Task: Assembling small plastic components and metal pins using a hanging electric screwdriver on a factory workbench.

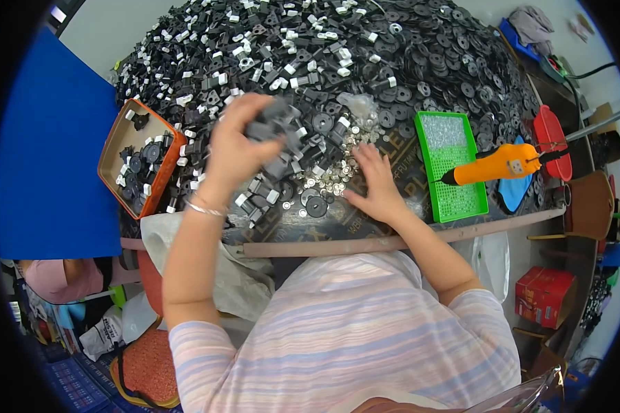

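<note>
My left hand [238,148] is raised over the near part of the heap, its thumb and fingers curled round a dark grey plastic part [277,124]. Motion blurs that part, so its exact shape is unclear. My right hand [377,186] rests on the dark table with fingers apart, touching the edge of a scatter of small round silver metal pieces [327,177]. Beside those pieces lies a black disc with a hole [315,206]. Black and white plastic parts [260,196] lie below my left hand. A crumpled clear plastic bag [362,108] sits beyond my right fingers.
A large heap of black and white parts [269,48] and black discs [448,62] covers the back. An orange box [167,180] of parts stands left. At right, an orange electric screwdriver [496,165] hangs over a green tray [424,158] of small pieces. A padded edge [324,248] borders the front.
</note>
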